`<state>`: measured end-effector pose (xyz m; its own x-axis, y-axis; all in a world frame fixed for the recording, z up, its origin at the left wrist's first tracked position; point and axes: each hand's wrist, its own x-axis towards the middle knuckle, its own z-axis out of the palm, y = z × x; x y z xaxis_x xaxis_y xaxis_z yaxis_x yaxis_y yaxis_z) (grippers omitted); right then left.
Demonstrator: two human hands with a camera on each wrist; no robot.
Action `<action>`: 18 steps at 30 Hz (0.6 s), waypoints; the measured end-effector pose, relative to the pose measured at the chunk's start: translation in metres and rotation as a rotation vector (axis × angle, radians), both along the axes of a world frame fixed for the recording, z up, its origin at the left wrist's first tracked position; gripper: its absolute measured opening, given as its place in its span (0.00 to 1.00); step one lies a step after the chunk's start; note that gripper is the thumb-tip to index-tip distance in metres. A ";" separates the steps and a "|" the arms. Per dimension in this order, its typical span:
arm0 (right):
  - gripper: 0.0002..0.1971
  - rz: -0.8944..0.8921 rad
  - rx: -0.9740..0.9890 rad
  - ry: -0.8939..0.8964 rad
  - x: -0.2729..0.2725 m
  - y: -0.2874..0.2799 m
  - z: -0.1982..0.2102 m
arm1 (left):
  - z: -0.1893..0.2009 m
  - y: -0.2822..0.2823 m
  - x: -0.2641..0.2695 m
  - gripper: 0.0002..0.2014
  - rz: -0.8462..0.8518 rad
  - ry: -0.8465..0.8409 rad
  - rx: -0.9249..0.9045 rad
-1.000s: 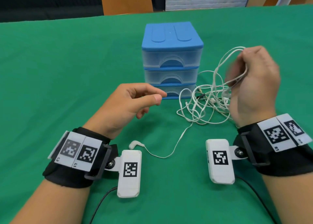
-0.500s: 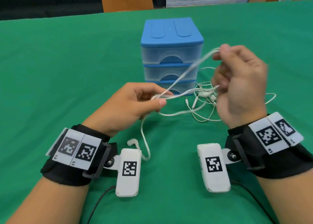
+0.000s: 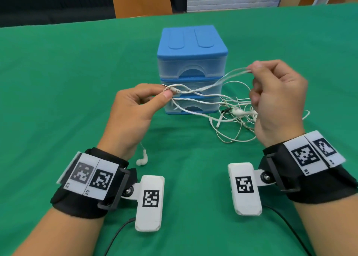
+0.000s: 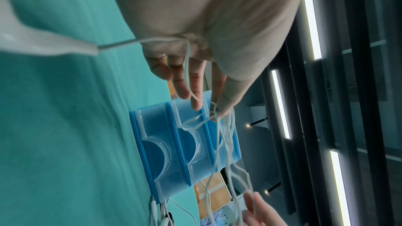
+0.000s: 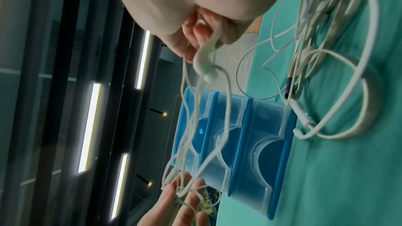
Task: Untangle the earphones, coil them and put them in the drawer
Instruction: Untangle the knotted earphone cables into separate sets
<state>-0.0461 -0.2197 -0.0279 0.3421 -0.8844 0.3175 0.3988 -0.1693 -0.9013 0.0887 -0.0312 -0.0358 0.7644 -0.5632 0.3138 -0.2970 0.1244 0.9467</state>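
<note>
my left hand (image 3: 135,108) pinches the earphones (image 3: 199,93) between thumb and forefinger close to the plug (image 3: 166,85), other fingers loosely curled. my right hand (image 3: 277,100) is raised a little higher and pinches a doubled strand at the fingertips, and an earbud (image 5: 204,68) hangs just under its fingers. several strands stretch between the two hands in front of the drawers (image 3: 191,70), crossing one another; the rest lies in a loose heap (image 3: 234,120) on the tabletop (image 3: 58,81) just right of the drawers, and another earbud (image 3: 142,160) lies by my left wrist. all three drawers look closed. i think the step is still untangling: best to keep the pull gentle, spread the hands slowly, find where the strands cross and feed the free plug end back through rather than tug a knot tight.
</note>
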 end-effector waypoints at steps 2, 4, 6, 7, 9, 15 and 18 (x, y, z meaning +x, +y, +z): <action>0.05 0.025 -0.048 0.162 0.001 -0.001 -0.002 | 0.000 0.002 0.003 0.03 -0.026 -0.022 -0.008; 0.08 0.072 -0.054 0.279 0.000 -0.002 -0.004 | 0.001 0.003 0.002 0.03 -0.057 -0.062 0.017; 0.09 0.150 -0.054 0.338 0.000 0.000 -0.005 | 0.003 0.003 -0.002 0.03 -0.095 -0.073 0.044; 0.09 0.189 -0.068 0.341 0.000 0.002 -0.005 | 0.004 0.003 -0.004 0.04 -0.117 -0.067 0.049; 0.08 0.286 -0.131 0.311 0.001 0.009 -0.005 | 0.005 0.002 -0.006 0.05 -0.160 -0.066 0.053; 0.08 0.565 -0.515 0.512 0.002 0.025 -0.008 | 0.004 0.004 -0.010 0.09 -0.292 -0.078 0.084; 0.08 0.481 -0.326 0.370 0.001 0.018 -0.003 | 0.004 0.005 -0.006 0.09 -0.289 -0.067 0.048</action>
